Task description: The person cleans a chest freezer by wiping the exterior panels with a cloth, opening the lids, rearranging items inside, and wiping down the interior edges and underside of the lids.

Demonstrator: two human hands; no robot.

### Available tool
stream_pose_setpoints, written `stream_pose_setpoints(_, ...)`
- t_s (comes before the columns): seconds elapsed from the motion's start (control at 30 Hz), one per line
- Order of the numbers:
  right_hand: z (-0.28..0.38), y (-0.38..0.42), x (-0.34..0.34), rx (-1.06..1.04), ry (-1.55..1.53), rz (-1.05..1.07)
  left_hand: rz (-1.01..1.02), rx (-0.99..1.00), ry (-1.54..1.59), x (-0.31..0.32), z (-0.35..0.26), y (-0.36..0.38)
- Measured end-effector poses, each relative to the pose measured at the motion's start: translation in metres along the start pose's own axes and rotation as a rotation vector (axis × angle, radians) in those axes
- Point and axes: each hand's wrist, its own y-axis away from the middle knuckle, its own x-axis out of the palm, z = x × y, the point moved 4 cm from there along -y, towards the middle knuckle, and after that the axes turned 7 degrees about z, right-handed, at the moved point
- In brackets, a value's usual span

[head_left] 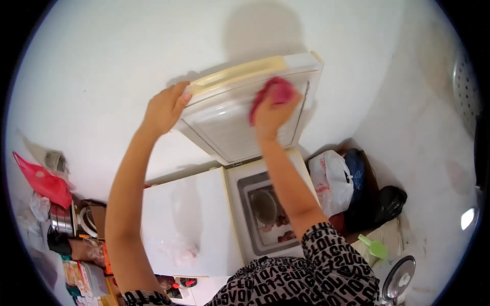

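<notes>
A chest freezer's raised lid (224,130) stands up against the wall, its inner panel facing me. My left hand (167,106) grips the lid's left corner, beside the yellowed handle strip (240,73). In my right hand (275,115) is a crumpled pink cloth (261,99), pressed to the inner panel near the upper right; this hand is slightly blurred. Below the lid, the open freezer compartment (247,252) holds a round dark item (264,206) and some reddish pieces, partly hidden by my right arm.
A second, closed white lid (189,224) lies left of the opening. Plastic bags (331,181) sit at the right, with a green scoop (375,248) and a glass pot lid (399,278) nearer me. Boxes (84,278) and a red bag (46,181) crowd the left side.
</notes>
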Motion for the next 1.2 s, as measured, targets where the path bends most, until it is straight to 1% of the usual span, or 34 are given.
stream_pose_setpoints(0.03,0.025,0.023,0.02,-0.14,0.077,0.088,-0.009,-0.005,-0.003,-0.003,0.0,0.001)
stream_pose_setpoints(0.07,0.045,0.042,0.031,-0.278,0.16,0.172,-0.011,-0.062,-0.042,-0.003,-0.003,-0.001)
stream_pose_setpoints(0.1,0.044,0.046,0.03,-0.279,0.159,0.173,-0.01,-0.119,-0.079,0.001,-0.007,-0.005)
stream_pose_setpoints(0.17,0.04,0.053,0.04,-0.334,0.194,0.302,-0.03,-0.105,-0.058,0.005,-0.001,-0.011)
stream_pose_setpoints(0.23,0.022,0.035,0.024,-0.569,0.273,0.45,-0.042,-0.101,-0.029,0.007,0.004,-0.01)
stream_pose_setpoints(0.3,-0.001,0.004,0.001,-0.613,0.38,0.374,-0.04,-0.117,-0.029,0.009,0.003,-0.009)
stream_pose_setpoints(0.33,-0.011,-0.019,-0.012,-0.528,0.367,0.365,-0.046,-0.136,-0.022,0.011,0.003,-0.011)
stream_pose_setpoints(0.37,-0.027,-0.037,-0.022,-0.423,0.324,0.22,-0.054,-0.172,-0.076,0.013,0.002,-0.013)
stream_pose_setpoints(0.4,-0.03,-0.054,-0.03,-0.319,0.263,0.077,-0.061,-0.204,-0.135,0.016,0.001,-0.015)
stream_pose_setpoints(0.47,-0.034,-0.05,-0.019,-0.251,0.268,-0.059,-0.055,-0.242,-0.161,0.017,-0.001,-0.017)
stream_pose_setpoints(0.53,-0.033,-0.024,0.008,-0.234,0.196,0.023,-0.07,-0.259,-0.188,0.017,0.0,-0.021)
stream_pose_setpoints(0.57,-0.015,-0.002,0.02,-0.284,0.287,0.031,-0.099,-0.25,-0.186,0.02,0.0,-0.021)
stream_pose_setpoints(0.6,0.004,0.018,0.032,-0.373,0.217,0.137,-0.121,-0.241,-0.182,0.022,0.0,-0.02)
stream_pose_setpoints(0.63,0.02,0.041,0.041,-0.423,0.297,0.226,-0.114,-0.237,-0.181,0.023,0.003,-0.02)
stream_pose_setpoints(0.67,0.017,0.06,0.052,-0.496,0.277,0.332,-0.095,-0.226,-0.216,0.023,0.007,-0.022)
stream_pose_setpoints(0.7,0.029,0.071,0.054,-0.501,0.291,0.517,-0.08,-0.216,-0.246,0.026,0.01,-0.024)
stream_pose_setpoints(0.8,0.036,0.071,0.048,-0.628,0.258,0.862,-0.12,-0.156,-0.158,0.021,0.014,-0.02)
stream_pose_setpoints(0.83,0.039,0.061,0.036,-0.629,0.265,0.85,-0.123,-0.143,-0.158,0.019,0.009,-0.02)
stream_pose_setpoints(0.9,0.04,0.044,0.01,-0.64,0.273,1.004,-0.119,-0.176,-0.136,0.017,0.004,-0.015)
stream_pose_setpoints(0.97,0.013,0.012,-0.011,-0.367,0.531,1.109,-0.125,-0.195,-0.126,0.016,0.003,-0.013)
stream_pose_setpoints(1.03,0.005,-0.021,-0.034,-0.351,0.785,0.947,-0.158,-0.163,-0.209,0.016,0.0,-0.012)
stream_pose_setpoints(1.07,0.009,-0.036,-0.043,-0.431,0.801,0.867,-0.163,-0.164,-0.208,0.016,-0.002,-0.011)
stream_pose_setpoints(1.1,0.019,-0.048,-0.05,-0.507,0.819,0.786,-0.386,-0.043,-0.327,0.009,-0.012,-0.009)
stream_pose_setpoints(1.13,0.026,-0.056,-0.05,-0.508,0.822,0.783,-0.608,0.084,-0.444,0.005,-0.022,-0.004)
stream_pose_setpoints(1.17,0.036,-0.063,-0.049,-0.602,0.754,0.725,-0.61,0.089,-0.441,0.011,-0.024,-0.005)
stream_pose_setpoints(1.2,0.043,-0.071,-0.048,-0.694,0.684,0.664,-0.634,0.142,-0.401,0.017,-0.028,-0.004)
